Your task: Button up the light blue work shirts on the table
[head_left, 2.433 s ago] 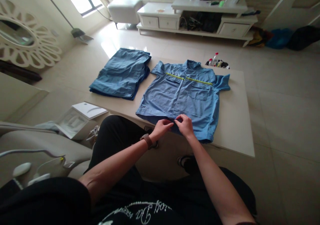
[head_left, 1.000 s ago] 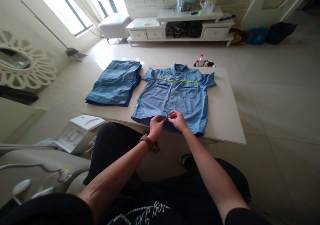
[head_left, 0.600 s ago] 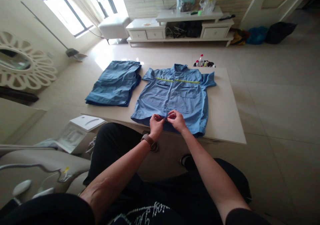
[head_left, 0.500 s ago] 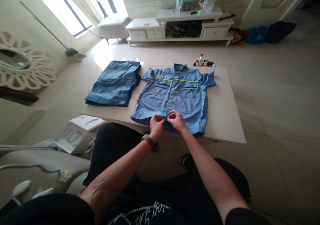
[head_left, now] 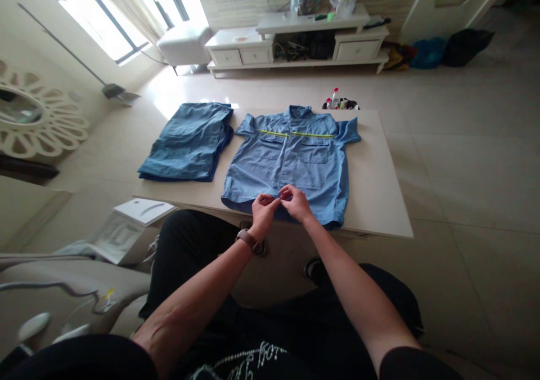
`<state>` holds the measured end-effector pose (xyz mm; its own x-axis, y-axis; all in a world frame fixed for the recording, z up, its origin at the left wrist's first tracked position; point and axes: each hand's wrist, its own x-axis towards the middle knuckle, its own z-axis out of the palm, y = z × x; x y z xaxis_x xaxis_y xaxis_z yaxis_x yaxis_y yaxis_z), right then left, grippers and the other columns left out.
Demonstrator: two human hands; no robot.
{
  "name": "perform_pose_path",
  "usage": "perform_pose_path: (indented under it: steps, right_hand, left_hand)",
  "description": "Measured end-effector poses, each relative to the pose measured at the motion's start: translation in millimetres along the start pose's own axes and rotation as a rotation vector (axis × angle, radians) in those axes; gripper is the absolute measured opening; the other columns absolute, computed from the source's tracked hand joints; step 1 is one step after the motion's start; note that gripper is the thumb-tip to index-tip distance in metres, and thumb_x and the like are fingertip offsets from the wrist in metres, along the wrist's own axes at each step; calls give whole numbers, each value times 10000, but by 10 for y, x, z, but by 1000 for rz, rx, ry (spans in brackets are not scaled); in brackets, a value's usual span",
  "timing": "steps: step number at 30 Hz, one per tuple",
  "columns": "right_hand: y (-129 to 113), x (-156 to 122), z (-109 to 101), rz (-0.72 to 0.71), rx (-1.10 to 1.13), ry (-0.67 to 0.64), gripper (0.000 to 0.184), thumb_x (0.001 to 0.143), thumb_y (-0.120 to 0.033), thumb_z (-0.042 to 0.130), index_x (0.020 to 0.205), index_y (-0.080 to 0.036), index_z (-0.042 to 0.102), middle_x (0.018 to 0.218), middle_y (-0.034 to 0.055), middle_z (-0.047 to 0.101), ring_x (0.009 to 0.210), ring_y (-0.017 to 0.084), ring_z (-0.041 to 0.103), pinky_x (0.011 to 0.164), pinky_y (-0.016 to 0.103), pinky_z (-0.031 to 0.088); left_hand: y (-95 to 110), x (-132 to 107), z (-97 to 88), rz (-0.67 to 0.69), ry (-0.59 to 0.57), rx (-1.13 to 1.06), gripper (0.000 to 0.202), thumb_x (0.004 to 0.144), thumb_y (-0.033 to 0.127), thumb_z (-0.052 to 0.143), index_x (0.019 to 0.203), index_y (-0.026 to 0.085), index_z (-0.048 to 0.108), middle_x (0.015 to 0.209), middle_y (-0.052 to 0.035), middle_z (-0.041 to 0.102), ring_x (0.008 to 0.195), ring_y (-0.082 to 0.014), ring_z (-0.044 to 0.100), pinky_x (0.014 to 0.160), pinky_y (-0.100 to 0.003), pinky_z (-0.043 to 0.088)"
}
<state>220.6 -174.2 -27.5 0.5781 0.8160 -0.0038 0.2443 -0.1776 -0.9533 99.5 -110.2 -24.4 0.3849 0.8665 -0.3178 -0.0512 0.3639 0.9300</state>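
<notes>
A blue short-sleeved work shirt (head_left: 291,160) with yellow piping across the chest lies front up on the pale table, its collar at the far side. Its bottom hem hangs at the near table edge. My left hand (head_left: 264,211) pinches the hem at the front placket. Close beside it, my right hand (head_left: 296,204) pinches the same spot, fingertips nearly touching those of the left. Whether a button sits between the fingers is too small to tell. To the left of the shirt rests a stack of folded blue garments (head_left: 185,141).
The table (head_left: 375,188) has its near edge just before my knees. Bottles with red caps (head_left: 335,98) stand past its far edge. A white box (head_left: 143,211) is at the lower left, by a sofa (head_left: 76,284). A white TV cabinet (head_left: 295,28) lines the back wall.
The view has shifted slightly. Both hands stay at the shirt's hem, their fingertips a little closer together than before.
</notes>
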Motion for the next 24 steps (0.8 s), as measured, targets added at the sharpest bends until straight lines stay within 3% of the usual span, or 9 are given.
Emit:
perform_pose_path:
  steps: [4, 7, 9, 14, 19, 24]
  right_hand:
    - [-25, -8, 2, -21, -23, -4, 222, 732, -104, 697, 915, -230, 687, 808, -23, 722, 782, 160, 689, 732, 269, 529]
    - [-26, 3, -14, -31, -87, 23, 67, 783, -200, 732, 810, -222, 675, 814, 1, 711, 774, 168, 674, 756, 289, 536]
    - [-24, 10, -26, -24, -131, 27, 112, 803, -230, 738, 734, -218, 651, 812, 12, 693, 751, 168, 659, 759, 297, 532]
    - [-23, 3, -27, -27, -176, 23, 149, 839, -176, 711, 725, -209, 620, 821, 15, 666, 744, 164, 655, 750, 292, 503]
    - [3, -17, 15, -74, -232, 23, 155, 865, -139, 668, 753, -206, 586, 839, 16, 632, 760, 162, 618, 763, 291, 473]
    - [16, -14, 31, -95, -259, -6, 159, 884, -118, 614, 773, -211, 548, 853, 16, 589, 812, 172, 571, 794, 290, 454]
  left_hand:
    - [-26, 11, -11, 21, 46, -7, 501, 527, 285, 890, 821, 208, 492, 701, 33, 666, 638, -112, 635, 669, -242, 495]
    - [2, 14, -26, 81, 36, 63, 467, 561, 277, 874, 822, 210, 493, 702, 40, 654, 641, -108, 631, 644, -222, 469]
    - [34, 12, -31, 117, 8, 114, 442, 579, 273, 867, 821, 209, 503, 702, 40, 650, 642, -112, 631, 623, -214, 453]
    - [55, 6, -29, 178, 8, 210, 367, 626, 277, 849, 784, 205, 525, 723, 31, 643, 665, -117, 626, 646, -226, 464]
    - [20, -26, -33, 228, 53, 322, 217, 672, 286, 825, 745, 169, 657, 728, -2, 676, 707, -135, 621, 709, -258, 489]
    - [-4, -24, -61, 230, 22, 391, 231, 726, 355, 823, 753, 155, 710, 711, -14, 690, 691, -144, 614, 697, -274, 489]
